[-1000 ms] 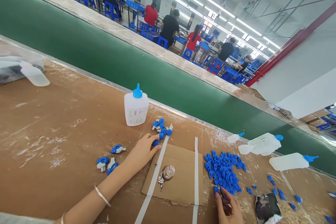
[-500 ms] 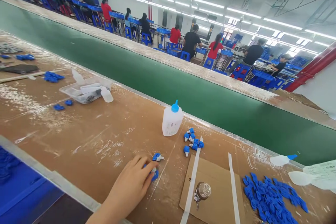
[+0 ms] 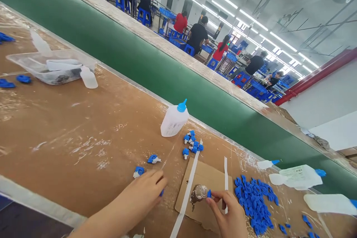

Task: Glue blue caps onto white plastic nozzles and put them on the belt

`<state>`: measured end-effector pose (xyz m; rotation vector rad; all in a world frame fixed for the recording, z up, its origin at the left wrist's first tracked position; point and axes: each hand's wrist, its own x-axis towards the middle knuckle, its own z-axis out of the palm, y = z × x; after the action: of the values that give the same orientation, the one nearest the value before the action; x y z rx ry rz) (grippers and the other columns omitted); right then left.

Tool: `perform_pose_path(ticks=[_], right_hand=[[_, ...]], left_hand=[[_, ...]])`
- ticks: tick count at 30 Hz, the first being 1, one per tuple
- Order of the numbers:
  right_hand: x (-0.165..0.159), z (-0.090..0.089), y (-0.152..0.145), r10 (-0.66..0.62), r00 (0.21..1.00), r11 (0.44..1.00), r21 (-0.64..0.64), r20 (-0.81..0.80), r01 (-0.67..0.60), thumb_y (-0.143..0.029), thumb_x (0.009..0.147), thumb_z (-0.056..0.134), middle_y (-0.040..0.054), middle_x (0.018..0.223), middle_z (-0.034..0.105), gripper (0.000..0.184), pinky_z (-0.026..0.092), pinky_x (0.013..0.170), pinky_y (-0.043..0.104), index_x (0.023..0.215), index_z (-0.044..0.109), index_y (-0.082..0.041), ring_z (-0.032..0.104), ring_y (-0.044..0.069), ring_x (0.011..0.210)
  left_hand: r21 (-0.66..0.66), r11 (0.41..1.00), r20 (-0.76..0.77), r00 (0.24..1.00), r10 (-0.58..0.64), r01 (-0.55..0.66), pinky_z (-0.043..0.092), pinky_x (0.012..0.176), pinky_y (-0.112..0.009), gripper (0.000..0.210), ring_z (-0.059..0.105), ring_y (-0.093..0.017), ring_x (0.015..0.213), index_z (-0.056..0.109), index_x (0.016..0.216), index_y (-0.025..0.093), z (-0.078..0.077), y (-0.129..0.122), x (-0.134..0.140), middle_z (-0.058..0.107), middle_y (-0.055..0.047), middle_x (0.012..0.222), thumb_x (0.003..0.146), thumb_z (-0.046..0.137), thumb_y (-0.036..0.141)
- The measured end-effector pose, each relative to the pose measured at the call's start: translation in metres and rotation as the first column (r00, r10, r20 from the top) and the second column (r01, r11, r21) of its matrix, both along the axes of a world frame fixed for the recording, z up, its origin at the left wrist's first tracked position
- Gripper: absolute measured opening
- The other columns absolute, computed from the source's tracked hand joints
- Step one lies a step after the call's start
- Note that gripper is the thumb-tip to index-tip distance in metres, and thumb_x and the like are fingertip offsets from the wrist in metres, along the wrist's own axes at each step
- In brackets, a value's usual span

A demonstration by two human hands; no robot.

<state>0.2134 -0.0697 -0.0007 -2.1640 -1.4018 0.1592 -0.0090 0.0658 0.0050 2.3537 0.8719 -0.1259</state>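
Pinching a small blue part between thumb and forefinger, the right hand holds it against the mouth of a small glass jar that lies on its side on a cardboard sheet, the mouth facing right and the long axis running left to right across the sheet. The left hand rests palm down on the brown worktable, its fingers curled over another blue piece that barely shows at the fingertips; whether they grip it cannot be told.

Two blue-and-white assembled pieces lie loose just beyond the left hand, and a small cluster of roughly seven more sits near a white squeeze bottle standing upright with its blue nozzle up. Two white strips cross the cardboard, one on either side of the jar. A heap of loose blue parts, too many to count, lies right of the cardboard. Three more squeeze bottles lie on their sides at the far right, nozzles pointing right. A clear plastic tray sits at the far left. A green conveyor belt runs behind the table, with seated workers beyond it.
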Motion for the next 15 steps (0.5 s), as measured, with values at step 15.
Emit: perform_pose_path(ticks=[15], right_hand=[[0.004, 0.009, 0.003, 0.115, 0.987, 0.992, -0.044, -0.109, -0.120, -0.053, 0.075, 0.069, 0.0009, 0.061, 0.065, 0.028, 0.047, 0.056, 0.024, 0.073, 0.074, -0.026, 0.056, 0.016, 0.056]], left_hand=[[-0.953, 0.231, 0.301, 0.586, 0.752, 0.194, 0.053, 0.077, -0.031, 0.060, 0.067, -0.020, 0.081, 0.066, 0.113, 0.020, -0.065, -0.047, 0.009, 0.073, -0.006, 0.090, 0.071, 0.066, 0.063]])
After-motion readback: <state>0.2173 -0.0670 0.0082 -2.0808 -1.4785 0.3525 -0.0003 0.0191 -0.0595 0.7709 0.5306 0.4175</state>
